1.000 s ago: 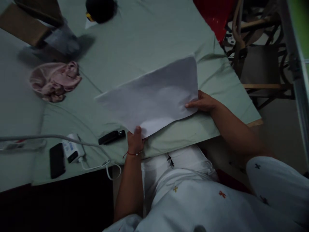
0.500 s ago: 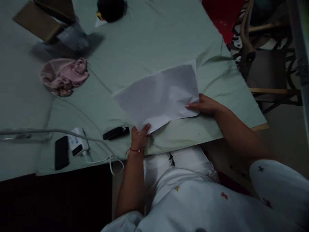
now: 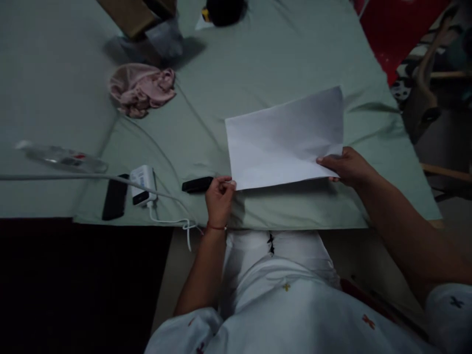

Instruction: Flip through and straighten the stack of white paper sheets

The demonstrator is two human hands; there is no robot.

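So the left hand (image 3: pixel 220 199) has the near left corner of some white paper (image 3: pixel 282 140) pinched, and the right hand (image 3: pixel 348 166) grips its right end, all by the near edge of the green tablecloth (image 3: pixel 287 209). Just left there's a black gadget (image 3: pixel 197 185), then a white power bank (image 3: pixel 142 178) and black phone (image 3: pixel 115 199). Farther back on the left, a scrunched pink cloth (image 3: pixel 149 91), then a cardboard box (image 3: pixel 131 17)

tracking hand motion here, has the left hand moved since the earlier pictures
Yes, leftward: the left hand now overlaps the right end of the stationary black object, where a slim gap showed earlier.
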